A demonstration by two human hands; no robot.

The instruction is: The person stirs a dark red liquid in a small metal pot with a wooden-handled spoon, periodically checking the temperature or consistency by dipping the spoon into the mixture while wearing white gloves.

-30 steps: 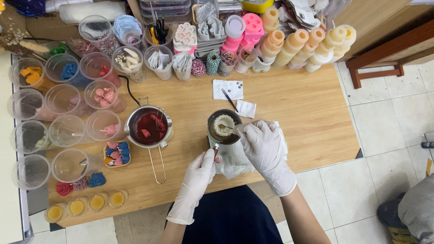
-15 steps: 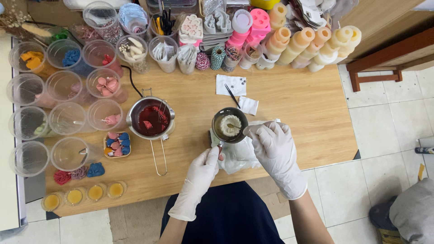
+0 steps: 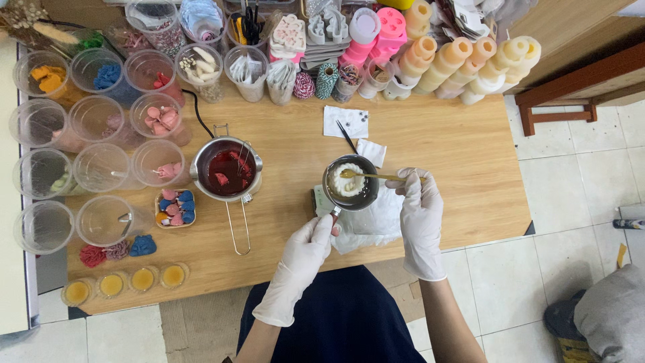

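The left hand (image 3: 306, 252) still grips the pot (image 3: 350, 183) handle, while the right hand (image 3: 420, 205) has now dipped its spoon (image 3: 366, 175) into the wax.

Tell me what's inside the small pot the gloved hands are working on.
The small pot holds a pale, whitish lump, with a gold spoon from the right hand resting in it. The pot's bottom beneath the lump is hidden.

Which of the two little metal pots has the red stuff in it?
The pot with red stuff stands alone on the table, left of the hands. The other pot, held by the left hand, has pale stuff, and the right hand dips a spoon in it.
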